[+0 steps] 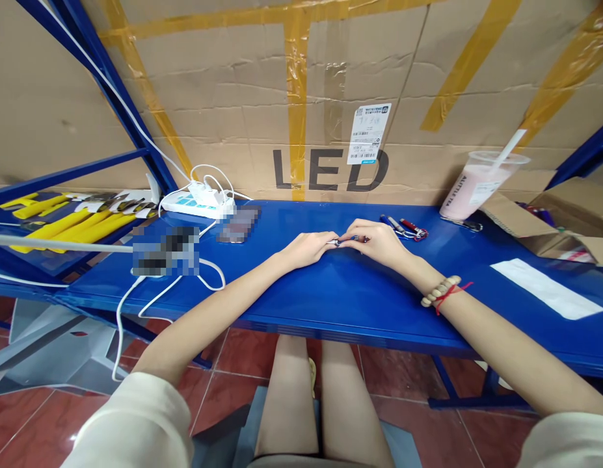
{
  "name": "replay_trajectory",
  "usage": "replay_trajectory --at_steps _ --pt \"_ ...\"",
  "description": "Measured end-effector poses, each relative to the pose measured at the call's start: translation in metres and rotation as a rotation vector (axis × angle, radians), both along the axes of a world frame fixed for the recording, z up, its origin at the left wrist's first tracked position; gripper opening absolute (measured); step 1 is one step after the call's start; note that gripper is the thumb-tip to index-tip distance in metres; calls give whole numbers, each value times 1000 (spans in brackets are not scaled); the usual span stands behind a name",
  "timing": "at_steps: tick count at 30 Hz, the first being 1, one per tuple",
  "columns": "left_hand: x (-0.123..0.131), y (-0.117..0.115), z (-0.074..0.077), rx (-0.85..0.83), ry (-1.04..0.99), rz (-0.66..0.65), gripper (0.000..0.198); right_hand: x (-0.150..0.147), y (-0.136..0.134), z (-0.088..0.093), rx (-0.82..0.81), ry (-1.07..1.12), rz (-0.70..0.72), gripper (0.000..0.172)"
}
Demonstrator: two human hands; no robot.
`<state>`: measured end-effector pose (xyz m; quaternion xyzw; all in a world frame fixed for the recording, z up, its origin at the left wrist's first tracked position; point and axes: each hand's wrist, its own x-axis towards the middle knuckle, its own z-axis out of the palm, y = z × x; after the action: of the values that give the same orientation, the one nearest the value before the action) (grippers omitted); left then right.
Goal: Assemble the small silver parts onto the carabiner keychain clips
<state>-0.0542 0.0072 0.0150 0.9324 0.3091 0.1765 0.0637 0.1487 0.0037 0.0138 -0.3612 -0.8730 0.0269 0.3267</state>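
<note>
Over the middle of the blue table [291, 292], my left hand [311, 249] and my right hand [372, 242] meet, fingertips almost touching. Both pinch a small, thin object [348, 239] with a shiny metal part at its left end and a dark part at its right. It is too small to identify. Just behind my right hand lie a few small pen-like items, one blue and silver [393, 225] and one red [414, 227]. A beaded bracelet with a red string circles my right wrist.
At the left are a white power strip [198, 203] with cables, a phone [239, 224] and yellow-handled tools [77, 227]. A drink cup [474, 188], a white paper strip [548, 288] and an open carton [574, 214] are at the right. A large cardboard box [233, 97] stands behind.
</note>
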Motion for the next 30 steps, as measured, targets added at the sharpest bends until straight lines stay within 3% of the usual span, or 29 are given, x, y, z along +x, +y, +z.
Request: replay_trajectory --at_steps 21,30 --pt "-2 3 -7 22 26 -30 25 0 0 1 -44 4 -2 31" --pt "-2 1 -7 -6 9 -65 23 0 -2 2 -75 18 16 26"
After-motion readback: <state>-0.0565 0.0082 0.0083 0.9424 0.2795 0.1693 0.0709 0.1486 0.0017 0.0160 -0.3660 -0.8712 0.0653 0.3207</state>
